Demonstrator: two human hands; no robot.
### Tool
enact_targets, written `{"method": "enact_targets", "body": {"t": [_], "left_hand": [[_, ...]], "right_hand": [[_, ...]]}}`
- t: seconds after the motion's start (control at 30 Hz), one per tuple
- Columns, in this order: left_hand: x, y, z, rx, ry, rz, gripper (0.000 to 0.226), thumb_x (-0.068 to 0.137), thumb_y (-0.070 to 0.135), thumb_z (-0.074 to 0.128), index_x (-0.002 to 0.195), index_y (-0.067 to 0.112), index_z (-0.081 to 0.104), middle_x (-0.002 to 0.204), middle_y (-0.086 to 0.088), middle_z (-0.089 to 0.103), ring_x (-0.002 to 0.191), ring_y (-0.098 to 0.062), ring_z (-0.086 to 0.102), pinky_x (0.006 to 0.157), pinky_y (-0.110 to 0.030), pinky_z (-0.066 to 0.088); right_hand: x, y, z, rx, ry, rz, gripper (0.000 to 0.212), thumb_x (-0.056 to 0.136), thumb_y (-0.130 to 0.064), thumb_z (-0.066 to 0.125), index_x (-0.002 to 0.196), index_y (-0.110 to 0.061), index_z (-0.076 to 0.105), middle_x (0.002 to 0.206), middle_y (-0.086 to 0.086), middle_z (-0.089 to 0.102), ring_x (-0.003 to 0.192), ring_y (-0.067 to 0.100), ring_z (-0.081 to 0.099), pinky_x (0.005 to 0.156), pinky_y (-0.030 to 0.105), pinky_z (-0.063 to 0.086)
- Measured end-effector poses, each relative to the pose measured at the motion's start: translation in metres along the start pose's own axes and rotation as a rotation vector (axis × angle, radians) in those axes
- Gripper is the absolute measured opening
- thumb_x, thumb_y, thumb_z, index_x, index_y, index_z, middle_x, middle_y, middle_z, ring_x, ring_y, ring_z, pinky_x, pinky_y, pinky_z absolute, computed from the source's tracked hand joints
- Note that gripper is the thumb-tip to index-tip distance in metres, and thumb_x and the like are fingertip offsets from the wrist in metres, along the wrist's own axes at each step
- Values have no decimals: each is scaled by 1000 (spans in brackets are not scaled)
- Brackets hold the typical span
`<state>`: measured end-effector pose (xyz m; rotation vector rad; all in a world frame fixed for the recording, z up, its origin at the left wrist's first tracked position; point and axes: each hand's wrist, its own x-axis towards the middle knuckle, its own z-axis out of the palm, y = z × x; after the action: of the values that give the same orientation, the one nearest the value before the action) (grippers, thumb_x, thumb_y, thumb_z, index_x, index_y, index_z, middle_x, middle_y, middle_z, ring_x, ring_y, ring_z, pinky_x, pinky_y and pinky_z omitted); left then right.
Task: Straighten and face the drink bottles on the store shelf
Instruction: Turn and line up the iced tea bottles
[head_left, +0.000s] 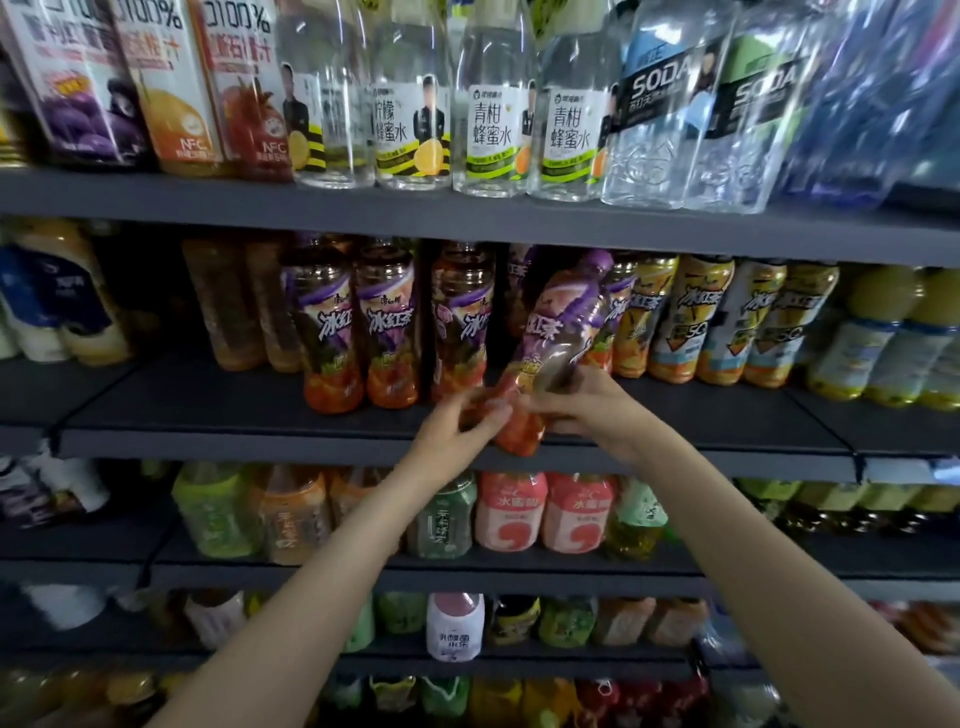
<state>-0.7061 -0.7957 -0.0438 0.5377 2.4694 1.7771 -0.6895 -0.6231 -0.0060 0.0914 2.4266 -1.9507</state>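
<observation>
— What did the head view show around the hands?

— Shelves of drinks. The tilted purple-label tea bottle (558, 338) leaned with its cap up to the right and its orange base out over the front edge of the middle shelf (208, 410). The left hand (457, 431) curled its fingers round the base from the left, and the right hand (587, 402) gripped the lower body from the right. Both had hold of it.

— What stood near it?

— Three upright purple-label bottles (389, 322) stood just left of it, and the yellow-label tea bottles (696, 322) stood in a row to its right. The leaning bottle crossed in front of one more purple bottle behind it. Above stood clear honey-water bottles (488, 119), two soda bottles (660, 114) and juice cartons (171, 88). Below the hands, pink-label bottles (545, 512) sat between green ones.

— Anything hard to read?

— Plenty. The base of the held bottle was partly covered by fingers, so I couldn't tell whether it touched the shelf. The tops of the upper row were cut off, the far left and right bottles were smeared, and the lowest shelves were dim and blurred.
</observation>
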Motion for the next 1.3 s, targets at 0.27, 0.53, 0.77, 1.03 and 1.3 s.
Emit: {"method": "enact_targets", "body": {"t": [0.27, 0.53, 0.77, 1.03, 1.3], "left_hand": [[-42, 16, -6, -97, 69, 11, 54, 77, 23, 75, 120, 26, 42, 115, 5, 51, 99, -7, 52, 85, -24, 49], [-60, 13, -28, 372, 193, 215, 69, 72, 24, 79, 129, 22, 41, 127, 1, 35, 110, -8, 35, 96, -25, 33], [-54, 31, -42, 214, -156, 27, 64, 78, 31, 73, 134, 18, 43, 126, 5, 53, 114, -8, 49, 91, -20, 39], [-61, 38, -25, 104, -34, 39, 51, 73, 32, 77, 114, 22, 48, 107, 7, 59, 103, -12, 57, 82, -20, 45], [-60, 30, -32, 441, 196, 174, 61, 67, 40, 80, 116, 22, 48, 113, 9, 48, 110, -10, 44, 93, -30, 41]], "right_hand": [[-33, -15, -5, 530, 110, 18, 27, 84, -30, 67, 108, -19, 60, 101, 2, 71, 97, 18, 65, 76, 30, 53], [-55, -13, 13, 652, 234, 37, 50, 76, -24, 78, 118, -7, 56, 112, 13, 66, 99, 25, 66, 65, 34, 59], [-68, -35, 9, 293, 85, -234, 28, 76, -13, 75, 101, -16, 62, 103, 3, 70, 99, 18, 67, 82, 32, 55], [-64, -54, 16, 134, 96, -290, 33, 80, -23, 73, 109, -17, 59, 105, -1, 68, 95, 12, 67, 72, 24, 57], [-52, -44, 28, 292, 227, -116, 60, 69, -29, 83, 118, -9, 54, 105, 9, 69, 91, 20, 69, 77, 36, 59]]}}
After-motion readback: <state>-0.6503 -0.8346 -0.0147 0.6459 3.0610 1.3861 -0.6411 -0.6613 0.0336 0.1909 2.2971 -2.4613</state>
